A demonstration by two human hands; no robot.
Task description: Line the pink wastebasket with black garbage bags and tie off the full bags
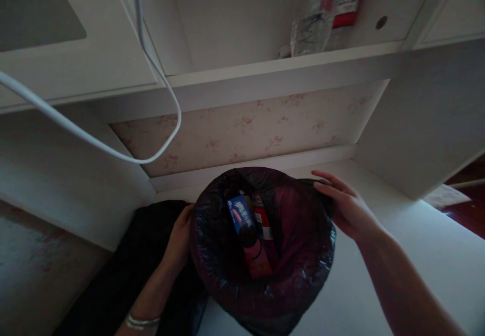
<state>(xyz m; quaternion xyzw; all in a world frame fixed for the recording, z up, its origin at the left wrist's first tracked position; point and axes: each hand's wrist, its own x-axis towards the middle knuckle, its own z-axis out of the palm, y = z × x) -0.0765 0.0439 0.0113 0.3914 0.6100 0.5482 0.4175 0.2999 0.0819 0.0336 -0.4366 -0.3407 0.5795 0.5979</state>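
Observation:
A round bin lined with a dark plastic bag (pixel 303 255) stands on a white surface in front of me. Inside lie a blue snack packet (pixel 241 216), a red can (pixel 261 218) and a pink wrapper (pixel 258 261). My left hand (pixel 180 237) grips the bag's left rim, fingers curled over the edge and partly hidden. My right hand (pixel 346 204) rests on the right rim, fingers stretched along the plastic, pressing it against the bin. A silver bracelet (pixel 142 321) is on my left wrist.
A white desk surface (pixel 417 255) runs to the right. Dark cloth (pixel 140 255) lies left of the bin. A white cable (pixel 151 63) hangs in a loop above. On the shelf above stand a clear plastic bag (pixel 312 22) and a red-green package (pixel 348 0).

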